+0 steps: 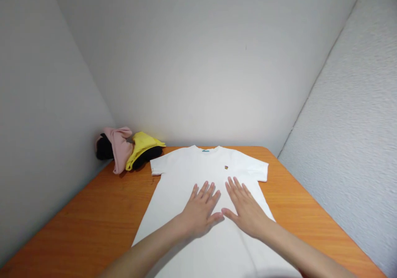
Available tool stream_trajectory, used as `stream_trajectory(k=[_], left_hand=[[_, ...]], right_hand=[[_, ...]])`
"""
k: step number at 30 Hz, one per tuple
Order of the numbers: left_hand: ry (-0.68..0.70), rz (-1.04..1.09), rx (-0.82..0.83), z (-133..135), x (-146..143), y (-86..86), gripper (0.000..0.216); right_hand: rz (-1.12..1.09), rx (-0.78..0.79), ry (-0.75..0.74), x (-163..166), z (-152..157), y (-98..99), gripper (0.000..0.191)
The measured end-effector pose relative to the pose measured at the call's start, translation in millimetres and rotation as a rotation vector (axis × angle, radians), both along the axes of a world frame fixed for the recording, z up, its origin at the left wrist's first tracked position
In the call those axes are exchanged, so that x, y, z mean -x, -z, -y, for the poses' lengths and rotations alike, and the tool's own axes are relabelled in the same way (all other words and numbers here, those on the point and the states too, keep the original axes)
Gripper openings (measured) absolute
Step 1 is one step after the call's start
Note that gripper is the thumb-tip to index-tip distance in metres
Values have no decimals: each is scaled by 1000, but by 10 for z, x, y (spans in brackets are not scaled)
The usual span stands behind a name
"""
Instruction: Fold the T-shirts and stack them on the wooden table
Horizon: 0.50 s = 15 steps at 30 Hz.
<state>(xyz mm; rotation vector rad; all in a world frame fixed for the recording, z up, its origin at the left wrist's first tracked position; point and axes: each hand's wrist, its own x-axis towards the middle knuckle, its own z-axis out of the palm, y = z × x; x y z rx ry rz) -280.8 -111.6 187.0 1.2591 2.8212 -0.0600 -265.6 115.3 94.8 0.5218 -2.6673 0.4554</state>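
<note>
A white T-shirt (pixel 186 174) lies spread face up on the orange wooden table (pixel 93 216), collar toward the far wall, with a small emblem on the chest. My left hand (pixel 200 212) rests flat on the shirt's middle, fingers stretched out and pointing away from me. My right hand (pixel 245 207) lies flat beside it, fingers spread, thumb almost meeting the left thumb. Neither hand holds anything.
A heap of garments sits in the far left corner: a pink piece (pixel 119 147), a yellow piece (pixel 142 145) and black cloth (pixel 104 147). Grey walls close in the table at the left, back and right.
</note>
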Motion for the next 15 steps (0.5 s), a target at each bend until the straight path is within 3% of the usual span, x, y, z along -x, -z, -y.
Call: stream_trajectory(k=[5, 9, 12, 15], left_hand=[[-80, -19, -26, -9, -98, 154, 65], [-101, 2, -12, 2, -157, 22, 66], [-131, -46, 6, 240, -311, -140, 66], [-220, -107, 54, 683, -507, -214, 64]], right_hand=[[81, 36, -5, -67, 122, 79, 83], [76, 73, -24, -197, 123, -43, 84], [48, 61, -88, -493, 147, -122, 86], [57, 33, -120, -787, 155, -85, 87]])
